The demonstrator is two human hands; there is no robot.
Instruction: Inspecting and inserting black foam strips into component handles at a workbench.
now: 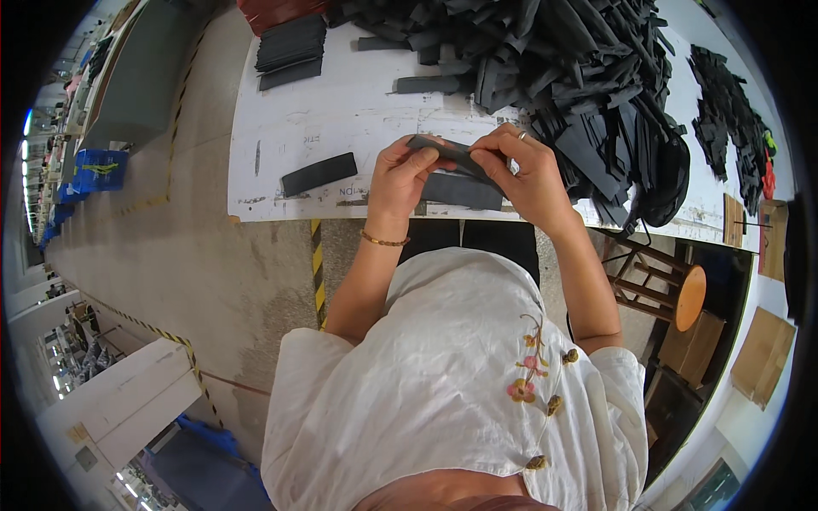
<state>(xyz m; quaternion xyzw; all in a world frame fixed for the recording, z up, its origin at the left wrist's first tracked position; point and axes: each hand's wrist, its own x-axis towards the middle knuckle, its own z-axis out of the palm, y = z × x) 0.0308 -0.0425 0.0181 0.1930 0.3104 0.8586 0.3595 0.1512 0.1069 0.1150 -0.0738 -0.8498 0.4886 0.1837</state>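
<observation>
Even light is falling around me, with the white tabletop and the pale shirt showing brightest; small lamps are glaring at the far left rim. The heap of dark strips is swallowing detail in its folds, and deep shadow is filling the space beneath the tabletop at right. The held dark strip is appearing fairly sharp, whereas the distant left background is softening and crowding; straight edges are bending toward the rim, and black corners are enclosing the round view

Held strip partly behind fingers; red item, perhaps bag, cut off.
</observation>
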